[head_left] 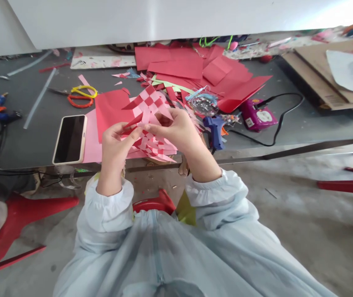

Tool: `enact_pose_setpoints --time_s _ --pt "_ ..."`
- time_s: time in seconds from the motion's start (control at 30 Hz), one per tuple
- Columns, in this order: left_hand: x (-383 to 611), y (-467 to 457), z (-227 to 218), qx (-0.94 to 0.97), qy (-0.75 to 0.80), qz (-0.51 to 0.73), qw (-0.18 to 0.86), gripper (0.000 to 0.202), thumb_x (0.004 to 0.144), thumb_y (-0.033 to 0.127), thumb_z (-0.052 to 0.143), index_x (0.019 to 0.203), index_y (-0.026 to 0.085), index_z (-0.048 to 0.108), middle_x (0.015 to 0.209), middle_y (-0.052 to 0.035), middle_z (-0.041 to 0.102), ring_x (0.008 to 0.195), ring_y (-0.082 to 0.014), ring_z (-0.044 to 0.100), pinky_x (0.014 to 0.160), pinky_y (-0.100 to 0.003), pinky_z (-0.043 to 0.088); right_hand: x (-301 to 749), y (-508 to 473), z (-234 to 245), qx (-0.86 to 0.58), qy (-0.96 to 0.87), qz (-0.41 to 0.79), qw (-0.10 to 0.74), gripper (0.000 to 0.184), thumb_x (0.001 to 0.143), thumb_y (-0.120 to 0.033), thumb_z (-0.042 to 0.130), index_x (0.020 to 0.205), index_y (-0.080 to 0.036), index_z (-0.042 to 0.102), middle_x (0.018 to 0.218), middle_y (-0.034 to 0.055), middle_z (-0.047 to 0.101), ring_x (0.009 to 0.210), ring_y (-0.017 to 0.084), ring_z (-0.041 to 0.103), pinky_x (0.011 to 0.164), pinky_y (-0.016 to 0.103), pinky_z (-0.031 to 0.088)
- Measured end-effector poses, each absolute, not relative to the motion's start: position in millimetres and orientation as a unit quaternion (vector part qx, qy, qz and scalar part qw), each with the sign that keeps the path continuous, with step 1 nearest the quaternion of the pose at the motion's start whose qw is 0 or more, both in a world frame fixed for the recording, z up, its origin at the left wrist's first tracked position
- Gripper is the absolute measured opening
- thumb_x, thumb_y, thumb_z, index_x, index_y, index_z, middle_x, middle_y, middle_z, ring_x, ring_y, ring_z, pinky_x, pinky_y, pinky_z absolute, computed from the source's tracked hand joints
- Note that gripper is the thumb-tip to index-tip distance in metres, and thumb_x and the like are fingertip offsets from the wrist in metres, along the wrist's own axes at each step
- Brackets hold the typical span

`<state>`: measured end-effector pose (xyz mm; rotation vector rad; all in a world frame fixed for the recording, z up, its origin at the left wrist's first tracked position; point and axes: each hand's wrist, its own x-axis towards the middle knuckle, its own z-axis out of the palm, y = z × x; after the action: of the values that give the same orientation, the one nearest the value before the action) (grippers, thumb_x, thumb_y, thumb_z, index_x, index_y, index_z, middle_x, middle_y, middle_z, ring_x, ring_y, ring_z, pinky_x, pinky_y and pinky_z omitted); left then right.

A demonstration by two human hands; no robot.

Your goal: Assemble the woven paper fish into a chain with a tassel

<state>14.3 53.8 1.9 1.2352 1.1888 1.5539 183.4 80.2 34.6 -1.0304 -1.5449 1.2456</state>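
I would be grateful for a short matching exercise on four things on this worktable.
1. Checkered paper weave
2. Smartphone
3. Scissors
4. Small box

A. Yellow and orange handles
B. Purple, with a white label
C. Held by the left hand and right hand
D. Dark screen, pale case

Pairs: 1-C, 2-D, 3-A, 4-B

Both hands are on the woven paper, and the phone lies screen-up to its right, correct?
No: the phone lies left of the woven paper, as the head view shows. Its screen is up, and the left hand and right hand are on the paper.
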Motion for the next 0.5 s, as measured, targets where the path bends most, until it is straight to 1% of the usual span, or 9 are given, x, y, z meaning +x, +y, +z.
enact_pose_setpoints --time_s 0.07,0.17,0.23,0.37,0.5 --pt "14.8 53.4 2.1 0.493 0.47 0.611 0.403 0.028 0.068 0.044 0.089 0.079 0.021 0.077 0.077 -0.0008 0.075 0.074 -0.0142 0.072 0.066 -0.024 0.06 183.2 79.6 35.1 -0.428 -0.617 0.487 0.446 0.064 0.063 -0.054 0.089 0.058 -0.023 0.032 0.056 -0.0082 0.031 0.053 0.006 0.031 0.047 0.026 0.024" --pt "15.0 53.8 1.8 0.492 0.473 0.615 0.396 0.029 0.067 0.044 0.09 0.079 0.021 0.076 0.076 0.0 0.075 0.072 -0.013 0.071 0.065 -0.024 0.06 186.9 79.9 35.9 -0.409 -0.638 0.486 0.434 0.051 0.075 -0.042 0.081 0.057 -0.022 0.037 0.055 -0.0075 0.034 0.051 0.006 0.034 0.049 0.026 0.028" --pt "15.0 54.4 1.7 0.491 0.472 0.619 0.391 0.029 0.066 0.044 0.09 0.078 0.021 0.076 0.073 0.0008 0.074 0.069 -0.0123 0.07 0.063 -0.023 0.06 191.0 81.1 35.9 -0.403 -0.658 0.478 0.42 0.044 0.08 -0.035 0.075 0.056 -0.021 0.04 0.055 -0.0063 0.038 0.053 0.007 0.038 0.051 0.026 0.031" --pt "15.1 55.4 1.2 0.489 0.476 0.62 0.386 0.03 0.065 0.044 0.09 0.077 0.02 0.075 0.072 0.001 0.073 0.067 -0.0124 0.07 0.063 -0.024 0.06 197.9 83.7 35.9 -0.413 -0.678 0.461 0.396 0.034 0.082 -0.033 0.072 0.06 -0.021 0.049 0.057 -0.0036 0.05 0.056 0.009 0.045 0.055 0.027 0.037" --pt "14.5 55.8 -1.0 0.492 0.472 0.626 0.379 0.029 0.067 0.044 0.09 0.079 0.021 0.076 0.072 0.001 0.073 0.067 -0.0117 0.07 0.063 -0.023 0.06 201.8 84.1 37.6 -0.43 -0.677 0.463 0.376 0.028 0.081 -0.033 0.071 0.063 -0.019 0.054 0.057 -0.002 0.055 0.057 0.01 0.051 0.055 0.026 0.039"
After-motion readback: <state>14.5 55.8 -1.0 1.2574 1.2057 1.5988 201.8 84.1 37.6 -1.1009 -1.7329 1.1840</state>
